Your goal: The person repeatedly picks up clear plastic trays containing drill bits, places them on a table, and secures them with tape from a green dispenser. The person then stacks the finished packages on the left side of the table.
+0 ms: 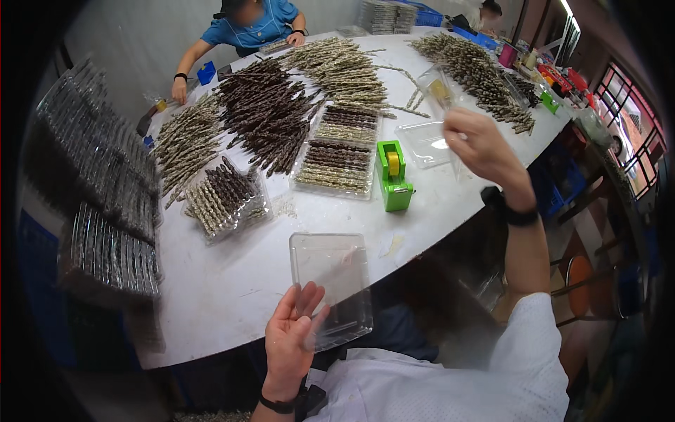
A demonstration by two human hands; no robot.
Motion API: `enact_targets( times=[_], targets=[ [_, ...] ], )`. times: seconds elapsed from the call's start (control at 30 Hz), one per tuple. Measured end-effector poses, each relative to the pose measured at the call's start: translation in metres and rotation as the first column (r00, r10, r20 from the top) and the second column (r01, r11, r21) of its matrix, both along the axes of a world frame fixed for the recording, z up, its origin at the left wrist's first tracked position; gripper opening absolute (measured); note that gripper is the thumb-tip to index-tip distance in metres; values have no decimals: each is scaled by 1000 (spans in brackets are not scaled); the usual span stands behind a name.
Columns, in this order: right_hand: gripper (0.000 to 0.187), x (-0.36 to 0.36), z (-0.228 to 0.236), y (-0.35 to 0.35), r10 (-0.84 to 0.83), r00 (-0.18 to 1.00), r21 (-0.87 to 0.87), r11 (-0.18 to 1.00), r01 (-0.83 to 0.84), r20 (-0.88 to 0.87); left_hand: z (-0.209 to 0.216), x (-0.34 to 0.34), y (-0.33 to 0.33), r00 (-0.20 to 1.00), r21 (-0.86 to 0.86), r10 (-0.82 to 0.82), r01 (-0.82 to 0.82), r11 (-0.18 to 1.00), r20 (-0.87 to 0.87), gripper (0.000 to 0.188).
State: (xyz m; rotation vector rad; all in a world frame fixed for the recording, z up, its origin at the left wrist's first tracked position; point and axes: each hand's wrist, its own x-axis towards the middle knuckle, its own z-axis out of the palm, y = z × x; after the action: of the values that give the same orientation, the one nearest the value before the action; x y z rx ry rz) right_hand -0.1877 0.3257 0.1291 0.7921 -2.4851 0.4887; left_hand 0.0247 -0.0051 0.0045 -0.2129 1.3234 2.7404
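The fingertips of your right hand (pixel 481 141) are curling out of clear view, so whether they are pinching anything cannot be told; the near end of the clear plastic tray (pixel 329 260) is blending into the dark beyond the table, and its contact with your left hand (pixel 290 341) is proving hard to make out. Your right arm is reaching forward, its hand hanging in a loose fist above the white table (pixel 232 295), near a clear lid (pixel 420 144). Your left hand is facing palm upward, its fingers standing half open and spread, overlapping the tray's left side (grip or mere overlap: cannot tell). The tray is appearing in front of you across the near table edge; it is looking see-through, shallow and rectangular with rounded corners, and is showing pale glints along its rim. Beyond it, a green tape dispenser (pixel 395 195) is standing beside a filled pack (pixel 334 165) of dark and pale twisted sticks.
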Motion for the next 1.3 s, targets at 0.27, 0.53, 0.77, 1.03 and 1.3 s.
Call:
enact_targets(
  times=[0.27, 0.53, 0.77, 1.03, 1.3],
  targets=[
    [12, -105, -119, 16, -367, 929, 519, 787, 332, -39, 0, 5, 9, 997, 76, -78, 78, 994, 1, 64],
    [16, -4, -66, -49, 2, 980, -144, 989, 27, 198, 1, 5, 18, 997, 50, -83, 82, 995, 8, 68],
    [25, 121, -79, -123, 591, 382, -534, 806, -256, 710, -4, 4, 33, 986, -64, -164, 161, 985, -40, 70],
    [17, 127, -95, -136, 669, 118, -679, 728, 93, 734, -4, 7, 29, 986, -40, -163, 162, 986, -24, 66],
    [15, 136, -97, -126, 737, 153, -750, 624, 218, 658, -3, -2, 31, 999, 124, -45, 42, 991, 25, 54]
  ],
)
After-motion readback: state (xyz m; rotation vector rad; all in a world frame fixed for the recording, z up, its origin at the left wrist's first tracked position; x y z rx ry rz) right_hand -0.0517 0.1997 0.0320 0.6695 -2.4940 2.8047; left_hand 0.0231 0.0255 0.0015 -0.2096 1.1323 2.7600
